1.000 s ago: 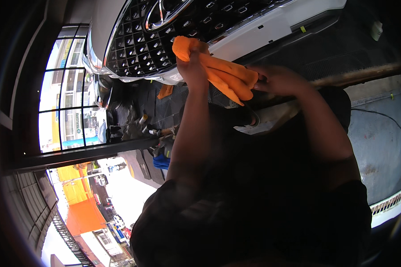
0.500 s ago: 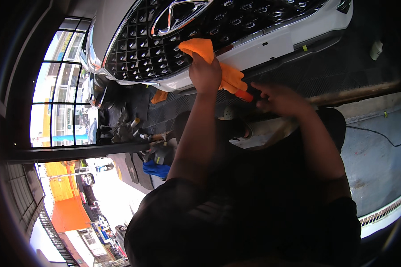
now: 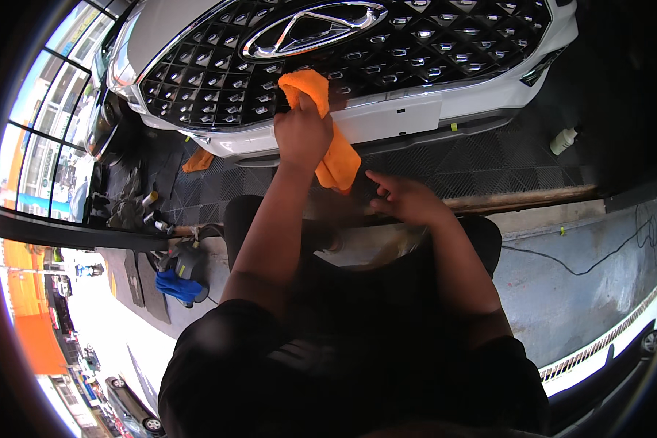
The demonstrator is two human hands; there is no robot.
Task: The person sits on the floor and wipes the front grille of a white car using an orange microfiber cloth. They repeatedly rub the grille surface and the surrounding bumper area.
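A person's left hand [image 3: 303, 139] grips a bunched orange cloth [image 3: 339, 162] in a fist before the black grille [image 3: 197, 91] of a white car [image 3: 383, 120], fabric spilling out above and below; from here, I cannot tell whether cloth and grille touch. The right hand [image 3: 410, 201] hangs just beside the cloth's lower end, fingers loosely parted, and a pale bottle [image 3: 563, 141] sits on the dark tiles [image 3: 482, 157] to the right.
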